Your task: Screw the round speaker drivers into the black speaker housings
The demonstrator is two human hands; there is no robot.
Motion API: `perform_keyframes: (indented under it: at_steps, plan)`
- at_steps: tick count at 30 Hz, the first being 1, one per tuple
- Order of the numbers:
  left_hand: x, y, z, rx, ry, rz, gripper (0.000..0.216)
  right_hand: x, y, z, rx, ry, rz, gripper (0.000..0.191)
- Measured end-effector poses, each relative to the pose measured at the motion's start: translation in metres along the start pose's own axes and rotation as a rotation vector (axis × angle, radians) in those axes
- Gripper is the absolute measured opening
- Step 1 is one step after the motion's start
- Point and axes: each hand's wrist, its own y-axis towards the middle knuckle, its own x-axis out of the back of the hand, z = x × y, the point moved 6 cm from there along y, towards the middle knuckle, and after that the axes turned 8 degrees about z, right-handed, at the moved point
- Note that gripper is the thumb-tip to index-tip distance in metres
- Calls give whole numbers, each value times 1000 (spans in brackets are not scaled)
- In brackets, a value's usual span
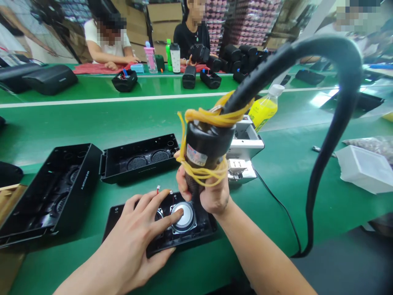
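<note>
A black speaker housing (201,229) lies open on the green bench in front of me, with two round speakers in it. The right one, a speaker with a silver-white centre (185,217), shows in full; my left hand partly covers the other. My left hand (139,229) rests over the housing, fingers spread, one fingertip on the silver-white centre and the thumb near the front edge. Small white plugs (158,187) stick up by its fingers. My right hand (211,192) is wrapped around an upright black electric screwdriver (208,141) bound with yellow rubber bands. Its tip is hidden.
Two open black housings (139,162) lie to the left and behind. A white-grey device (245,143) stands behind my right hand, near a yellow drink bottle (264,108). A thick black cable (334,135) arcs on the right, near a white plastic bin (365,170). Co-workers sit across the bench.
</note>
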Motion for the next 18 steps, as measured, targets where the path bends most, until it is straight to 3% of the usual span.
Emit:
perform_keyframes:
  at_steps: [5, 9, 13, 15, 18]
  plan:
    - [0, -1, -1, 12, 0, -50, 63, -6, 4, 3, 18, 13, -13, 55]
    - [-1, -4, -2, -12, 9, -120, 67, 0, 12, 58, 89, -29, -106, 55]
    - [-3, -6, -2, -13, 12, -151, 68, 29, 16, 134, 304, -347, -350, 58]
    - [-5, -7, -3, -9, 9, -151, 70, 42, 17, 150, 358, -485, -385, 65]
    - [-6, -8, -2, -10, 3, -166, 73, 56, 15, 148, 365, -567, -415, 66]
